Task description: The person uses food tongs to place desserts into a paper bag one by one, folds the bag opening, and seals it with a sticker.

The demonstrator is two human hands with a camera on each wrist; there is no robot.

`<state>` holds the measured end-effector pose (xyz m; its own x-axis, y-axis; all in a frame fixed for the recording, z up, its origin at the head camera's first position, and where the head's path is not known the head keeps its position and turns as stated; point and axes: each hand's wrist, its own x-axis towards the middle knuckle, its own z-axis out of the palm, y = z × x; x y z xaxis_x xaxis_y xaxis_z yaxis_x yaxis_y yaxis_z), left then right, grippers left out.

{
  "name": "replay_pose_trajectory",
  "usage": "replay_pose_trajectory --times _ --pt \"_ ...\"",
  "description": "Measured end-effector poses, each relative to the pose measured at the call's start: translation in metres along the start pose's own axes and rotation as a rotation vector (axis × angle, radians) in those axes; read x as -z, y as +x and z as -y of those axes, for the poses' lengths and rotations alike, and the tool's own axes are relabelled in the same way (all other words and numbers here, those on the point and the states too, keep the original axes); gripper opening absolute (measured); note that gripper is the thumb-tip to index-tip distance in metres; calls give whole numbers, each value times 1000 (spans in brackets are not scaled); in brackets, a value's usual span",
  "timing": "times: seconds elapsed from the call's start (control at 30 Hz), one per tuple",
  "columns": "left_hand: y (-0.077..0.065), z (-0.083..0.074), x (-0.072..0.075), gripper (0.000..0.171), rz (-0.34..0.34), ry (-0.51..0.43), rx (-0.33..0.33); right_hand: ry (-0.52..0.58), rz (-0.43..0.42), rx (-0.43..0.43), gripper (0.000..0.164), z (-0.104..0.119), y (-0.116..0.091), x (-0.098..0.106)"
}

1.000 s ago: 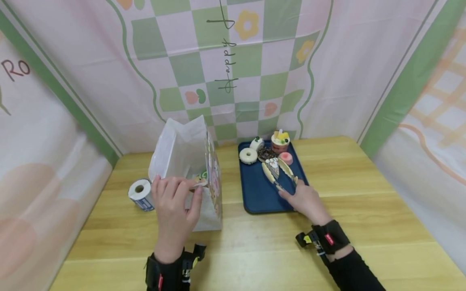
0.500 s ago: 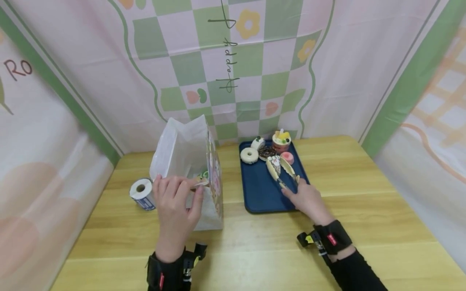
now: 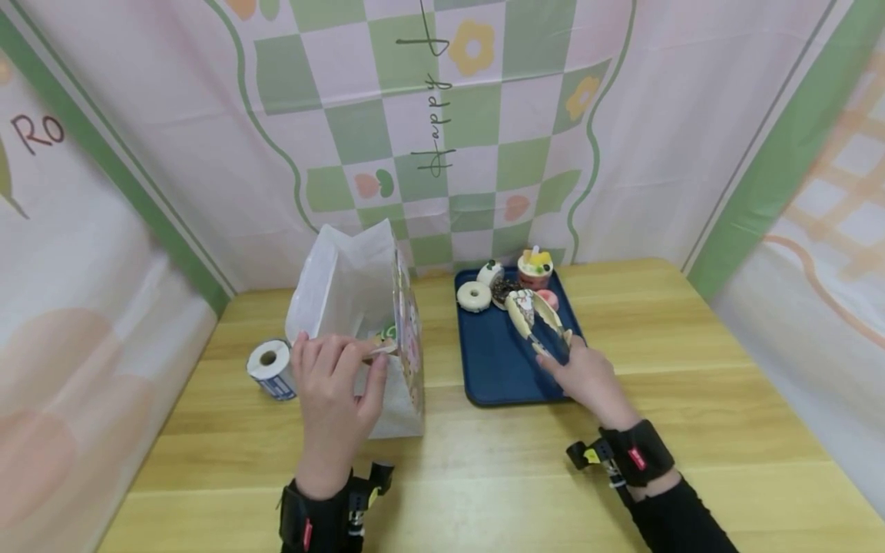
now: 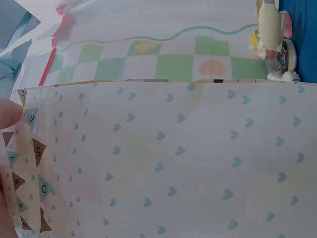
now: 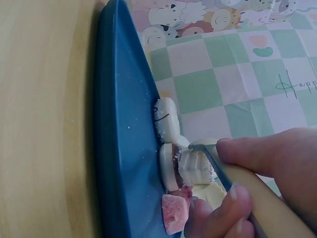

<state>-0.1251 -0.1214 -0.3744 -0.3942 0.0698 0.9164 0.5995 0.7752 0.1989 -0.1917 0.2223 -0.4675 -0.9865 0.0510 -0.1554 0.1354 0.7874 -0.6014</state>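
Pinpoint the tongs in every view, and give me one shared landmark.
Head: tongs right of centre, in the right hand.
Left wrist: tongs at the top, toward the right edge.
Right wrist: tongs at lower right, partly behind fingers.
Landmark: blue tray, in all three.

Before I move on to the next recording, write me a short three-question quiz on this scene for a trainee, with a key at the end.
1. Which hand holds the tongs?
2. In the head view, what stands just left of the paper bag?
a) the dessert cup
b) the paper roll
c) the chocolate doughnut
3. Fill in: the white ring doughnut lies on the blue ____.

Key:
1. The right hand.
2. b
3. tray
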Motion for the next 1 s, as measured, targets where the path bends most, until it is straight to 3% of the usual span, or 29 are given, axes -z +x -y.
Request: replay_pose_trajectory --times 0.3,1.0 --pt "-1 0 1 30 11 -1 13 7 -35 53 87 2 -3 4" --pt "1 1 1 28 -2 -1 -1 39 -60 85 76 20 -17 16"
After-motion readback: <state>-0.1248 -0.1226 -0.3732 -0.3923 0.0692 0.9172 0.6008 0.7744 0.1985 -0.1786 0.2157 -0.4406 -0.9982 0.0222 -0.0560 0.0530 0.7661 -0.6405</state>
